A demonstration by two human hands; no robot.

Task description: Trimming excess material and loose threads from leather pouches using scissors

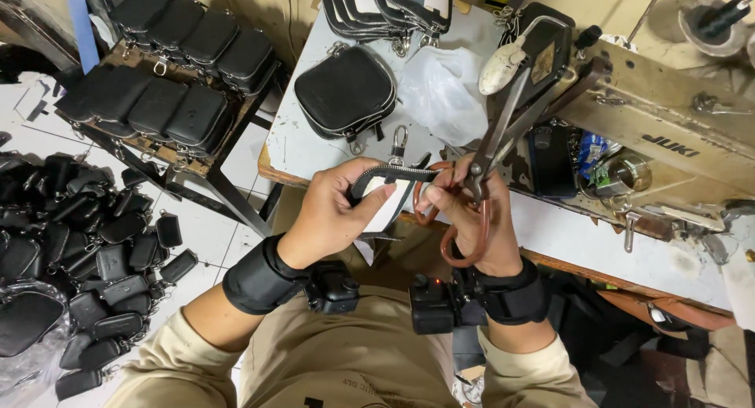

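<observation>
- Left hand [334, 211] fingers clamp a zipper strip [393, 173], held above the surface [299, 140] edge.
- Right hand [472, 219] fingers grip scissors [491, 152], blades closed, touching the strip's end.

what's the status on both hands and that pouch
Left hand gripping the zippered pouch. Right hand holding big scissors, blades open. Nothing between the hands.

Even, soft overhead light; the white worktable [314, 140] looks bright, the floor corners dim. Sharp centre, wide-angle bending at the edges.
</observation>
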